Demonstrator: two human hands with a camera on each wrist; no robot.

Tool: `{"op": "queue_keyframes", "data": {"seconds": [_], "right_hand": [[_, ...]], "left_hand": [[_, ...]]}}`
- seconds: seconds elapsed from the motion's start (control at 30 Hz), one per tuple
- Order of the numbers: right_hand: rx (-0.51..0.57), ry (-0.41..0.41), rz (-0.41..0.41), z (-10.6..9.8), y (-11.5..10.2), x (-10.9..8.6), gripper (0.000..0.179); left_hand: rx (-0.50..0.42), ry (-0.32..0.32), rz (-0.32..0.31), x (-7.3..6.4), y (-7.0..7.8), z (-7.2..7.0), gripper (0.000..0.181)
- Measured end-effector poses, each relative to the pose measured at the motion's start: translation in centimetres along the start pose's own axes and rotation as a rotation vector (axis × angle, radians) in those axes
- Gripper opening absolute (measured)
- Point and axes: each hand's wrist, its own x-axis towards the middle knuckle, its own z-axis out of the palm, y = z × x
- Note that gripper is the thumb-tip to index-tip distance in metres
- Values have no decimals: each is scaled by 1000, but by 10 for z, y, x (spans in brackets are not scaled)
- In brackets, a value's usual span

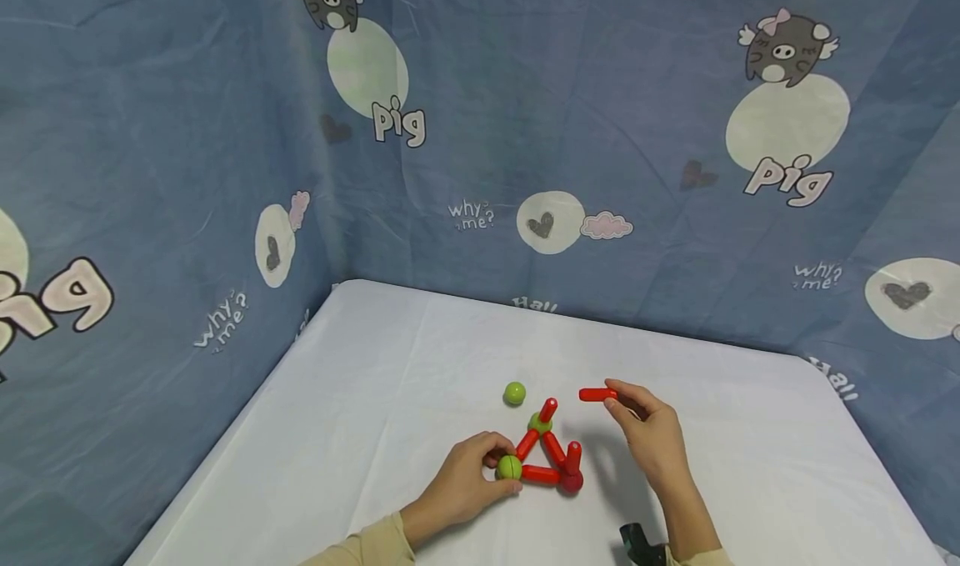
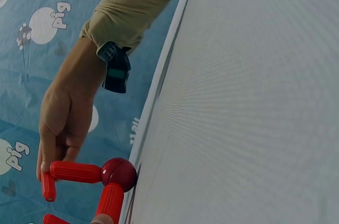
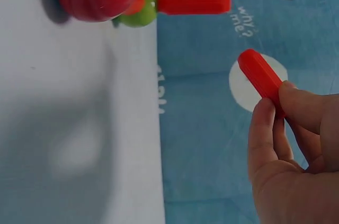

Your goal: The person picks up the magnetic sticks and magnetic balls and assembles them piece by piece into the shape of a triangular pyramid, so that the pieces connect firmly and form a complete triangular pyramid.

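Note:
A triangle of red rods [image 1: 541, 475] joined by balls lies flat on the white table. My left hand [image 1: 468, 478] holds the green ball [image 1: 509, 468] at its left corner between thumb and fingers. The far corner has another green ball [image 1: 536, 423], and the near right one a dark red ball [image 1: 572, 480]. From each of these two a red rod [image 1: 573, 456] sticks up. To the right, my right hand [image 1: 654, 437] pinches a loose red rod [image 1: 595, 394] by one end, raised above the table, its free end pointing left. The right wrist view shows that rod [image 3: 259, 74] between thumb and fingertips.
A loose green ball [image 1: 514, 393] lies on the white table [image 1: 420, 358] beyond the triangle. A blue cloth [image 1: 480, 132] with pig prints hangs behind and along the left side. A dark strapped device [image 1: 641, 544] sits at the right wrist.

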Motion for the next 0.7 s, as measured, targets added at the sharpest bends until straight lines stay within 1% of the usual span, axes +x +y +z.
{"op": "queue_keyframes", "data": {"seconds": [0.1, 0.33, 0.53, 0.7], "right_hand": [[5, 11, -8, -2, -4, -2, 36], [94, 69, -34, -3, -13, -6, 31], [24, 114, -37, -4, -21, -12, 28], [-6, 94, -61, -4, -30, -19, 27]], "left_hand": [[-1, -1, 3, 0, 0, 0, 37], [-4, -1, 5, 0, -1, 0, 36], [-4, 4, 8, -1, -1, 0, 36], [0, 0, 3, 0, -1, 0, 37]]}}
